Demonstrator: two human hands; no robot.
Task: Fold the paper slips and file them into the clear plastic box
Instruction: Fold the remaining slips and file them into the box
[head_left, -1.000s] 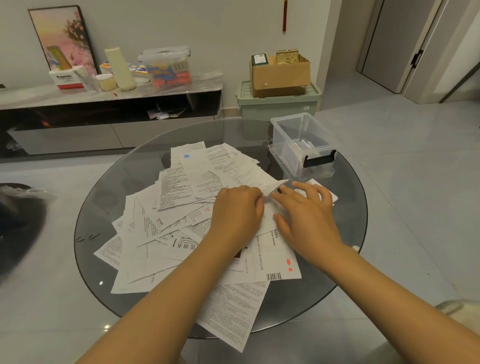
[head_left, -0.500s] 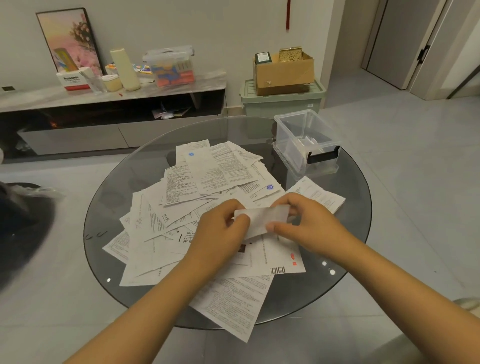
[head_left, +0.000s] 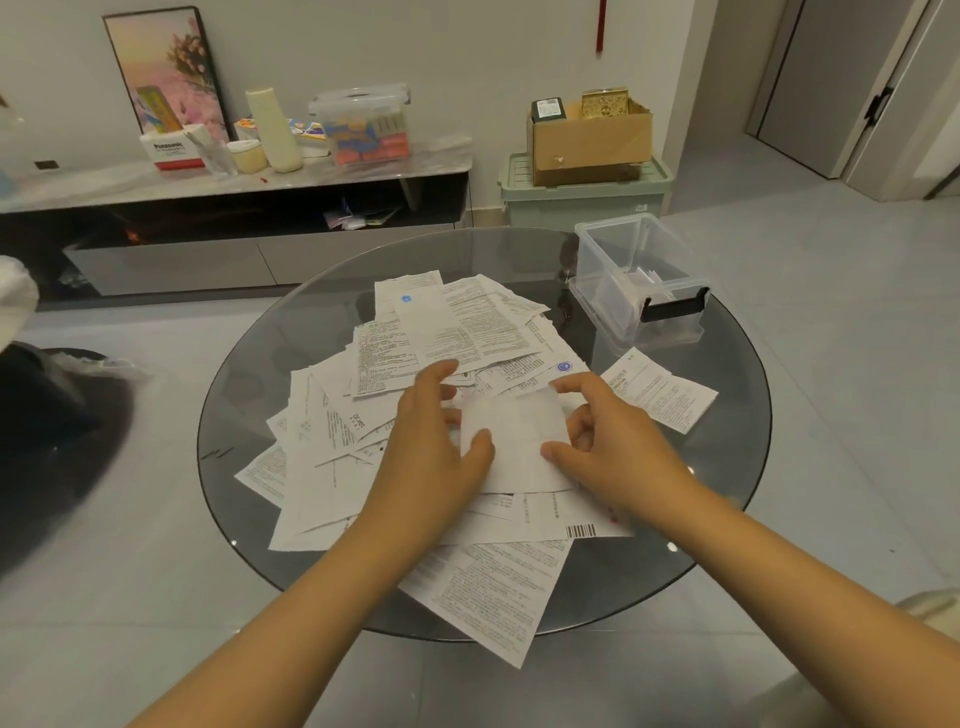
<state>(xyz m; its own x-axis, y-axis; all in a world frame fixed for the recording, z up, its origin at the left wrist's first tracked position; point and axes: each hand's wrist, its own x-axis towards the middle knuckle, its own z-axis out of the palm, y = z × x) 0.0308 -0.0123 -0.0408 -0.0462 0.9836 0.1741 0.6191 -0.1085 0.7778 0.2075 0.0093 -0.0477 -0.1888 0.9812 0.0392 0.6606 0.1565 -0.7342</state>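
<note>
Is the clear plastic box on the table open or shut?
Open: the clear plastic box has no lid on top, and folded slips show inside it.

Paper on glass, clear plastic beyond.
Matt white paper slip (head_left: 511, 441) between both hands; printed paper pile (head_left: 415, 374) beneath; glossy dark glass table (head_left: 727, 467); transparent smooth plastic box (head_left: 631, 291) beyond the right hand.

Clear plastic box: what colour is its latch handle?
Black, on the clear plastic box; the latch handle shows in the head view.
</note>
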